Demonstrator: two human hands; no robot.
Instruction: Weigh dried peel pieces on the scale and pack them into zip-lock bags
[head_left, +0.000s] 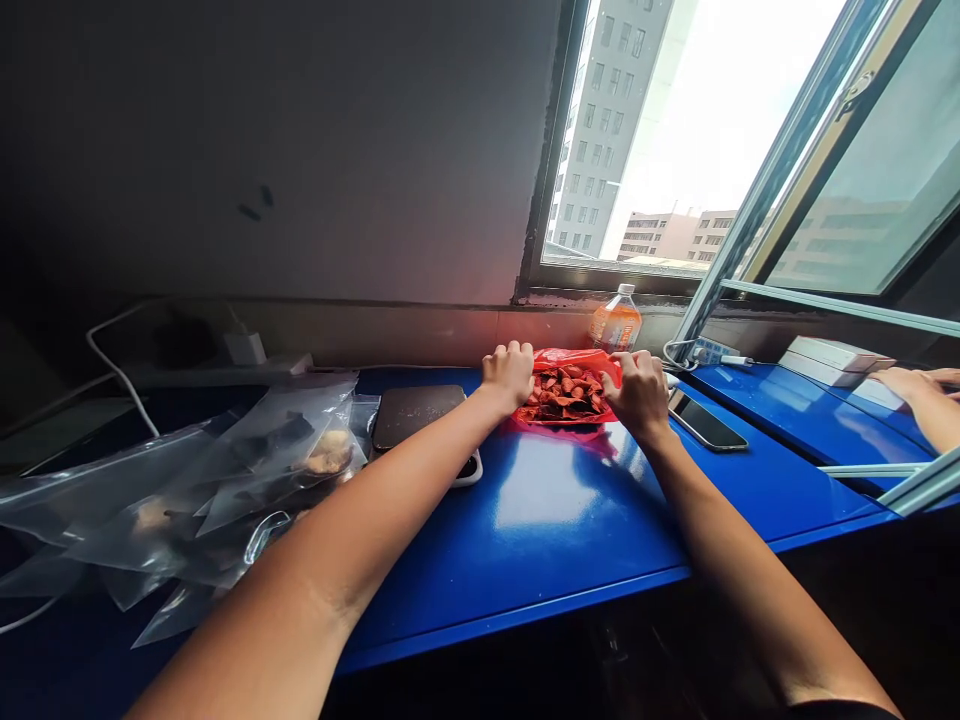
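Observation:
A red plastic bag (562,432) stands on the blue table with its mouth spread wide. Inside lie many reddish-brown dried slices or pieces (568,392), whose exact kind I cannot make out. My left hand (510,375) grips the bag's left rim, its fingers curled over the edge. On the other side my right hand (639,392) pinches the right rim between thumb and fingers. Just left of the bag sits a kitchen scale (418,412) with a dark top, partly hidden by my left forearm.
Clear zip bags (277,440), some with pale pieces inside, cover the table's left part. A phone (706,420) lies right of my right hand. An orange drink bottle (616,318) stands behind the bag. At far right, another person's hands (919,390) touch white boxes (834,360) beyond a metal frame.

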